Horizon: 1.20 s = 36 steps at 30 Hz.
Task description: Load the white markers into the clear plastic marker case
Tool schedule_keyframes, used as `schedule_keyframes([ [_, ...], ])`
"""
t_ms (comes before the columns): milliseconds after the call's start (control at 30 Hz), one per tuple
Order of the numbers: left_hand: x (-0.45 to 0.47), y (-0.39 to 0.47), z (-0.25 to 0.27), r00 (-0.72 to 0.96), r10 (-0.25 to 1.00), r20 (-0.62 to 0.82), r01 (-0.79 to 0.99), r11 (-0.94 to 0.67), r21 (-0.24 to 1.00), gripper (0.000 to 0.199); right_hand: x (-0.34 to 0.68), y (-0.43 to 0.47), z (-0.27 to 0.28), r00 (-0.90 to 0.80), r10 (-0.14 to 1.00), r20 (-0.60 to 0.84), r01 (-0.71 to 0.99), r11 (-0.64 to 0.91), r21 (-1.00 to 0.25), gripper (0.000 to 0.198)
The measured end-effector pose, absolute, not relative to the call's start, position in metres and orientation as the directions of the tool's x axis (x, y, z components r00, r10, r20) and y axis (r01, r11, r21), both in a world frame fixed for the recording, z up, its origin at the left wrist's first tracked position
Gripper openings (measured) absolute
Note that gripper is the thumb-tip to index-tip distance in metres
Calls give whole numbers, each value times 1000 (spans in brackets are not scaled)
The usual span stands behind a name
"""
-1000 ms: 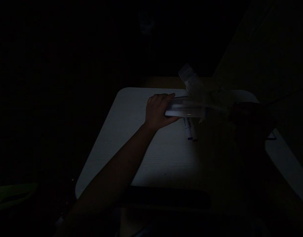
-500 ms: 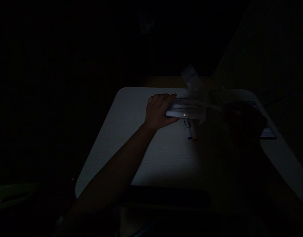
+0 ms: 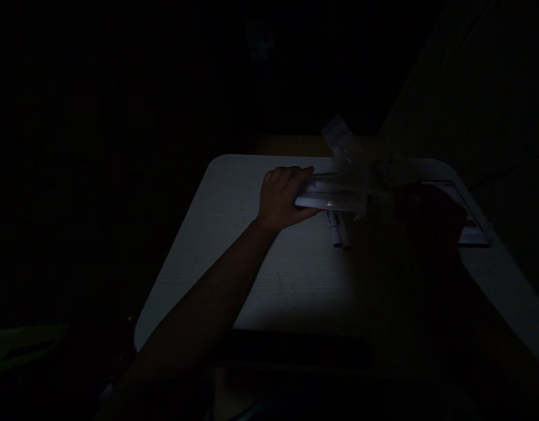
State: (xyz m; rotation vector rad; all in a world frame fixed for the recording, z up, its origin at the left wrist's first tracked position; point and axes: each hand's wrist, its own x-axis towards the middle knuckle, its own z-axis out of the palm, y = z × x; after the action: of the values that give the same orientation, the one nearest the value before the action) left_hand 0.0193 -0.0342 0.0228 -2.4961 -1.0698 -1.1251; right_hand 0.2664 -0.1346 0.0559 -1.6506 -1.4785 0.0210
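Observation:
My left hand is closed around the left end of a clear plastic pouch on the table. Pale, long contents show through the plastic, too dim to name. Just below the pouch lie two white markers, a blue-ended marker and a red-ended marker, their upper parts hidden under it. My right hand is to the right, in deep shadow, and looks closed. A thin, pale thing reaches from its fingers to the pouch's right end; I cannot make out what it is.
A white table with rounded corners stands in near darkness. At the right, partly behind my right hand, lies a flat, dark-edged device with a lit screen. Something green shows at the lower left.
My right hand has shifted a little to the left, towards the pouch, uncovering more of the screen. My left hand stays in place on the pouch.

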Motion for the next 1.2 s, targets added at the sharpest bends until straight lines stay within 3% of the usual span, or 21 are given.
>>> schedule_keyframes([
  [233, 19, -33, 22, 457, 498, 737, 675, -733, 77, 82, 268, -132, 55, 268, 842, 468, 804, 72, -591, 39],
  [900, 20, -34, 22, 446, 505, 739, 676, -731, 91, 80, 264, -133, 57, 342, 771, 538, 815, 42, -578, 32],
  [1067, 19, -34, 22, 448, 487, 750, 686, -725, 60, 80, 265, -133, 55, 241, 774, 586, 843, 132, -521, 30],
  [1200, 19, -34, 23, 454, 504, 734, 691, -720, 67, 80, 264, -133, 54, 222, 805, 550, 824, 147, -547, 29],
])
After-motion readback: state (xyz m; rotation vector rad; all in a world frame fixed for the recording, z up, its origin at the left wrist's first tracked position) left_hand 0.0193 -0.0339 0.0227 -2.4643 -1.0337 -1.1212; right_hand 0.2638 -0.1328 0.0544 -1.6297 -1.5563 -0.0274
